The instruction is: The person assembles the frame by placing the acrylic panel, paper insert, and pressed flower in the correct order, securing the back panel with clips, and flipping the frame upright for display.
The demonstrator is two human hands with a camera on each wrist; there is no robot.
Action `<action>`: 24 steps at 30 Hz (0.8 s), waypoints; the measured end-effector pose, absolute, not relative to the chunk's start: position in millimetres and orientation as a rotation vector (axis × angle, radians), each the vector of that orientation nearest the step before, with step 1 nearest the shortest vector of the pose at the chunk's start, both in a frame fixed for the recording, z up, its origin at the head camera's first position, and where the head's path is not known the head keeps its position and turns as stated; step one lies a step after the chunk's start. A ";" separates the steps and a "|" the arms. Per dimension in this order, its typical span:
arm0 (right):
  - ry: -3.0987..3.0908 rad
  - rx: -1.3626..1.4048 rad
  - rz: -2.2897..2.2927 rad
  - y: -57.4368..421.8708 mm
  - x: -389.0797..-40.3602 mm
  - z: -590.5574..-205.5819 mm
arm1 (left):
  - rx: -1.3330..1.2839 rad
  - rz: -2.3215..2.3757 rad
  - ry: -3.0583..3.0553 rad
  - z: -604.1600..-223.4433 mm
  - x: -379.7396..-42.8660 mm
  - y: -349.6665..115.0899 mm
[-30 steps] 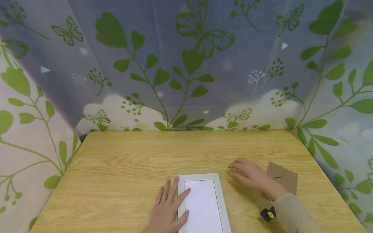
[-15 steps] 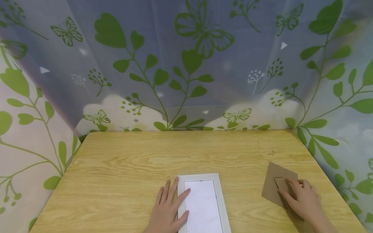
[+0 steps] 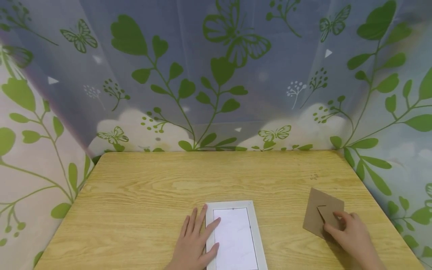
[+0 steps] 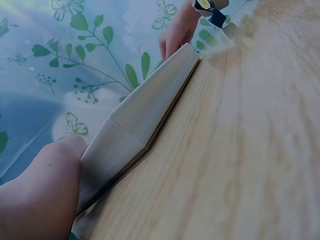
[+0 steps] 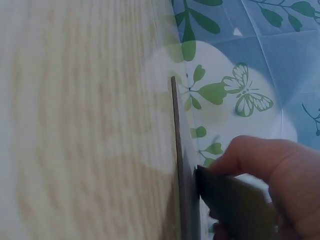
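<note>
A white picture frame (image 3: 257, 240) lies on the table, with a white sheet (image 3: 234, 240) inside its border. Spread fingers of my left hand (image 3: 190, 245) rest across its left side, fingertips over the border and sheet. In the left wrist view the frame (image 4: 135, 115) shows edge-on beside the left hand (image 4: 42, 190). At the right lies a brown backing board (image 3: 314, 219), a slit-like line on its face. My right hand (image 3: 352, 234) bends over it. The right wrist view has the right hand (image 5: 275, 165) pinching the board's dark stand flap (image 5: 235, 200), tilted up from the backing board (image 5: 186, 165).
The wood-grain table (image 3: 152, 187) ends at a back edge against a leaf-and-butterfly patterned curtain (image 3: 168, 75), which also hangs along both sides. Bare tabletop lies between the frame and the backing board.
My right hand has moved right and toward me, from beside the frame onto the backing board, and now pinches its stand flap. The left hand and the frame have kept still.
</note>
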State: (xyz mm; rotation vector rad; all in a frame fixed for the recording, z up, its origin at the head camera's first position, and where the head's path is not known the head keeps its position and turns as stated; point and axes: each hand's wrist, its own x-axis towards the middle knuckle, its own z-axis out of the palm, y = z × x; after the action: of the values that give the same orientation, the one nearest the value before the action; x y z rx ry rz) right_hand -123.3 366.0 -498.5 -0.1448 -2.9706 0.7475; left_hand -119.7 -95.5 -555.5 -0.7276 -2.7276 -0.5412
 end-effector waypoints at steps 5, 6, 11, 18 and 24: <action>-2.832 -0.153 0.761 361.1 -122.8 -493.6 | -0.741 -0.586 -2.738 -553.6 -120.3 -94.5; -2.806 -0.142 0.759 359.8 -122.8 -492.1 | -0.743 -0.584 -2.734 -553.7 -120.3 -94.5; -2.718 -0.085 0.743 351.1 -123.4 -478.9 | -0.742 -0.564 -2.739 -555.1 -119.7 -95.0; -2.709 -0.028 0.754 324.6 -126.1 -449.4 | -0.737 -0.557 -2.746 -554.8 -119.3 -95.4; -2.647 0.086 0.819 291.2 -126.0 -432.3 | -0.734 -0.559 -2.748 -554.3 -119.7 -96.4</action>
State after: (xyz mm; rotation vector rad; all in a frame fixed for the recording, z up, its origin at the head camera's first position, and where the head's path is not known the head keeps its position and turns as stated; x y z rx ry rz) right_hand -126.0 291.2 -432.3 0.0856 -2.6471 0.8193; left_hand -119.7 -96.4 -554.3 -0.7339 -2.7481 -0.5593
